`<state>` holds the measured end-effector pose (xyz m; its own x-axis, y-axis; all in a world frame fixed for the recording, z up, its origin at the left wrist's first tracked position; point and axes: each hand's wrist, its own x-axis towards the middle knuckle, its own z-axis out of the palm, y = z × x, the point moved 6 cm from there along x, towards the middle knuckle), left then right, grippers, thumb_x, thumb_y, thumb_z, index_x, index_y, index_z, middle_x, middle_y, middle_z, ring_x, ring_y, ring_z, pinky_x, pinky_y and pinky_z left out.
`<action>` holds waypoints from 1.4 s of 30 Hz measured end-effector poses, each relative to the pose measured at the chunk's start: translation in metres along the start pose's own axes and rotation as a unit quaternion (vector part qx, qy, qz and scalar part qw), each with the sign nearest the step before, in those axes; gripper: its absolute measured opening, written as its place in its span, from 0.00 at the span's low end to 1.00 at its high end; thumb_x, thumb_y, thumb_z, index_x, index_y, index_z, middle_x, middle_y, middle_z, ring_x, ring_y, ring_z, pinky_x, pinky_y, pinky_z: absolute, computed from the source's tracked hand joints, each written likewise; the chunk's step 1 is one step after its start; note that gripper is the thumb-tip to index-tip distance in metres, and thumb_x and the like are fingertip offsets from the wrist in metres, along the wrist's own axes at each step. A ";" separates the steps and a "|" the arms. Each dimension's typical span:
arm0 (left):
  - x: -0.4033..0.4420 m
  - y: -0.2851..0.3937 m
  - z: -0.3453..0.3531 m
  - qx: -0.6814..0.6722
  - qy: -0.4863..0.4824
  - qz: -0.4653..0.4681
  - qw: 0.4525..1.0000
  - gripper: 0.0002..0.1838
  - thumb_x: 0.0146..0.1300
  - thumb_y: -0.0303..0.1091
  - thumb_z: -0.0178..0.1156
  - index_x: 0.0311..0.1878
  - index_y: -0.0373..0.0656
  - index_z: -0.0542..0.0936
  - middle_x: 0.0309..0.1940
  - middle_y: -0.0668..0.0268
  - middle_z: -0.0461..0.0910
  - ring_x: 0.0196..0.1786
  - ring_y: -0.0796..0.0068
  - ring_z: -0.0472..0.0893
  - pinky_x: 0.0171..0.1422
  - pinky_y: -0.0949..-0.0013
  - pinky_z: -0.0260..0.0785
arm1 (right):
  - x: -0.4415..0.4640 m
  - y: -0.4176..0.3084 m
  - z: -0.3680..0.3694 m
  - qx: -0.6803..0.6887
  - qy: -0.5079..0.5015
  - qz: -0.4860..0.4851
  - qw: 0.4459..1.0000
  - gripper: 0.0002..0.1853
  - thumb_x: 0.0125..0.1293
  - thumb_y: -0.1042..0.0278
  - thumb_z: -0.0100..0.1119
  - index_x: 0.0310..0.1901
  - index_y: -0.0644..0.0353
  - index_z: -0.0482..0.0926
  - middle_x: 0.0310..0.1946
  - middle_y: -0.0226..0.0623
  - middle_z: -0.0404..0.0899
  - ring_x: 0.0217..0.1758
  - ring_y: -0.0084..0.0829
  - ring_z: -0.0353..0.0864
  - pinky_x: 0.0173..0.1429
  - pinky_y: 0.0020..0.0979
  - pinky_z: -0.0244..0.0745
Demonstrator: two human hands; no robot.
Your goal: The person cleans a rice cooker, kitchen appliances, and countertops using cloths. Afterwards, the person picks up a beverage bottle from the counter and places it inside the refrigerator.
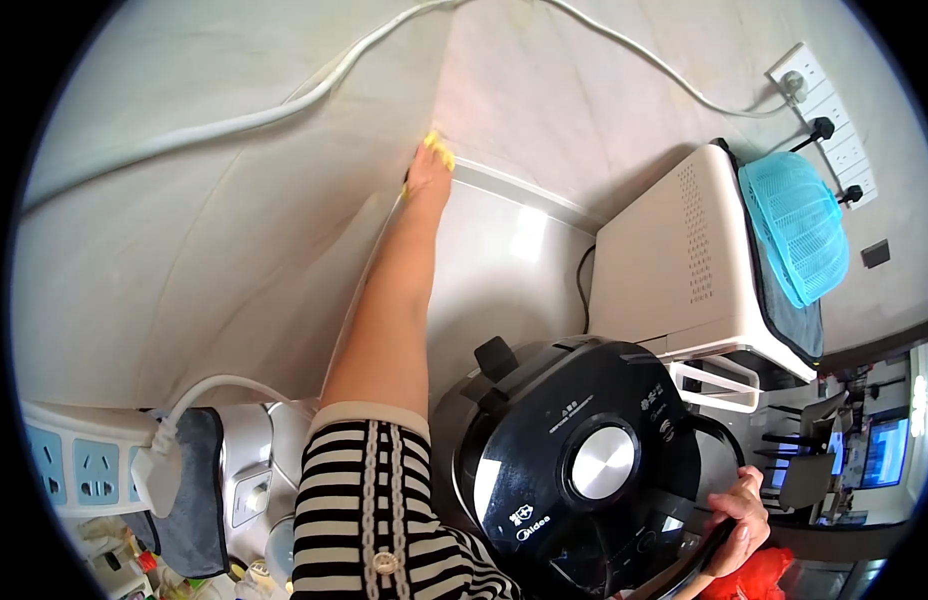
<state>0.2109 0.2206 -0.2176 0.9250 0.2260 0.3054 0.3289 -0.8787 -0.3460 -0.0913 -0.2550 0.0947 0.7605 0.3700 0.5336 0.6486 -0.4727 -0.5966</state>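
Seems to clamp fingers of the left hand (431, 177) on a yellow cloth (443, 153) at the wall corner (446, 85), upper centre, and steady the cooker (594, 480), lower centre, by curling right hand (741, 522) fingers round its handle (731, 437).

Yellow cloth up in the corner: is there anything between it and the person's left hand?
Nothing visible. The left hand is touching the yellow cloth directly; the black cooker stands nearer the body, beside the arm, not between them.
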 end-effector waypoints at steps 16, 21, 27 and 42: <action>0.006 -0.018 -0.030 -0.485 0.100 -0.396 0.773 0.10 0.53 0.26 0.57 0.40 0.35 0.78 0.41 0.50 0.79 0.50 0.51 0.75 0.61 0.56 0.66 | 0.003 -0.004 0.001 -0.024 0.011 0.006 1.000 0.28 0.65 0.45 0.43 0.23 0.62 0.81 0.08 0.25 0.64 0.18 0.24 0.65 0.48 0.39 0.59; 0.026 0.063 -0.003 -0.452 0.087 -0.409 0.788 0.38 0.54 0.26 0.55 0.67 0.24 0.53 0.72 0.48 0.49 0.74 0.50 0.47 0.72 0.59 0.51 | 0.002 0.002 0.000 0.007 0.022 0.005 1.000 0.26 0.62 0.46 0.44 0.21 0.62 0.78 0.08 0.25 0.63 0.18 0.23 0.64 0.52 0.39 0.56; 0.001 0.120 -0.044 -0.432 0.003 -0.214 0.876 0.39 0.52 0.29 0.58 0.68 0.33 0.57 0.71 0.47 0.49 0.71 0.51 0.53 0.71 0.56 0.49 | 0.001 0.002 0.002 0.003 0.031 0.001 1.000 0.27 0.62 0.45 0.44 0.20 0.60 0.77 0.08 0.25 0.61 0.18 0.23 0.62 0.51 0.38 0.56; -0.010 0.241 -0.098 -0.473 -0.110 0.144 0.862 0.42 0.50 0.28 0.59 0.70 0.37 0.55 0.74 0.53 0.40 0.72 0.53 0.52 0.74 0.57 0.49 | 0.004 -0.004 0.003 -0.032 0.043 0.039 0.998 0.31 0.64 0.41 0.43 0.19 0.61 0.81 0.08 0.24 0.66 0.17 0.23 0.66 0.50 0.36 0.58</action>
<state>0.2621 -0.0348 -0.2177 0.9903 -0.0768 0.1159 -0.1271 -0.8378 0.5310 -0.0904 -0.2495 0.0978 0.8008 0.2618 0.5387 0.5827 -0.5483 -0.5998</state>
